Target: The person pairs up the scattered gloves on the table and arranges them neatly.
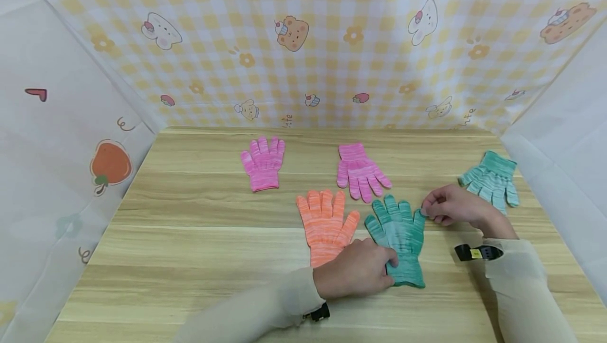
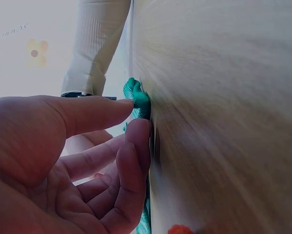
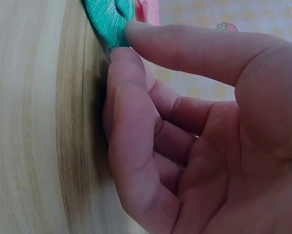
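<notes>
A dark green knit glove (image 1: 403,235) lies flat on the wooden table, its fingers pointing toward the back wall. My left hand (image 1: 353,271) pinches the left edge of its cuff between thumb and index finger. At the glove's rightmost fingertip, my right hand (image 1: 457,207) has a pinch grip; the right wrist view shows the green tip (image 3: 112,29) between thumb and forefinger. Left of the green glove lies an orange glove (image 1: 324,224), its cuff partly hidden behind my left hand. Beyond my right hand rests a lighter green glove (image 1: 495,178), cuff toward the back.
Two pink gloves lie farther back: one pink glove (image 1: 263,164) at the left with fingers toward the wall, another pink glove (image 1: 361,172) near the middle with fingers toward me. A yellow checked cloth (image 1: 332,69) hangs behind the wooden table (image 1: 189,258).
</notes>
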Demonstrator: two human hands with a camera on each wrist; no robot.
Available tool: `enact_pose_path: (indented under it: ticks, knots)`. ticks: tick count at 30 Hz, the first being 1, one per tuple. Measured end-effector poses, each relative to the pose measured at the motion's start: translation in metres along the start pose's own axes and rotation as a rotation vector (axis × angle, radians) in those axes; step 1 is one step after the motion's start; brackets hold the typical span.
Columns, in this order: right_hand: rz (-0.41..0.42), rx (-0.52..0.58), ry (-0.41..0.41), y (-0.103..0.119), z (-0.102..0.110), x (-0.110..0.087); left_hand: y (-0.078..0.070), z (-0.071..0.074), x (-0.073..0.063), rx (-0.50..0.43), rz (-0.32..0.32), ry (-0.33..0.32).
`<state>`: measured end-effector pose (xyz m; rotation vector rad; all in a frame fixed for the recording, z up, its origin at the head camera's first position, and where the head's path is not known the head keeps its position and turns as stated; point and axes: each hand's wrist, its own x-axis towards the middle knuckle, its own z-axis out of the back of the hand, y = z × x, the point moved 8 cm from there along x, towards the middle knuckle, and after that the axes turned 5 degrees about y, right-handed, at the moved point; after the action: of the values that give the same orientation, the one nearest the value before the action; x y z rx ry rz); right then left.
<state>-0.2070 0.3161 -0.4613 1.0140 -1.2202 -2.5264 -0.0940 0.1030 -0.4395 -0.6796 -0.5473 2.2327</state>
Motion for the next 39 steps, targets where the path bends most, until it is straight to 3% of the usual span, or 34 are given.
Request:
enact_pose_path:
  ticks: [14, 23, 32, 39]
  knots:
    - [-0.012, -0.005, 0.001, -0.001, 0.000, -0.001, -0.003, 0.003, 0.000, 0.011, -0.053, -0.026]
    - [0.010, -0.027, -0.013, 0.000, 0.006, -0.003, -0.003, 0.014, -0.002, -0.053, -0.079, -0.051]
    - [0.030, -0.069, -0.119, 0.004, 0.031, -0.020, -0.001, 0.035, 0.003, -0.139, -0.167, -0.125]
    - [0.025, -0.081, -0.233, -0.007, 0.059, -0.038, 0.000, 0.057, 0.012, -0.218, -0.134, -0.151]
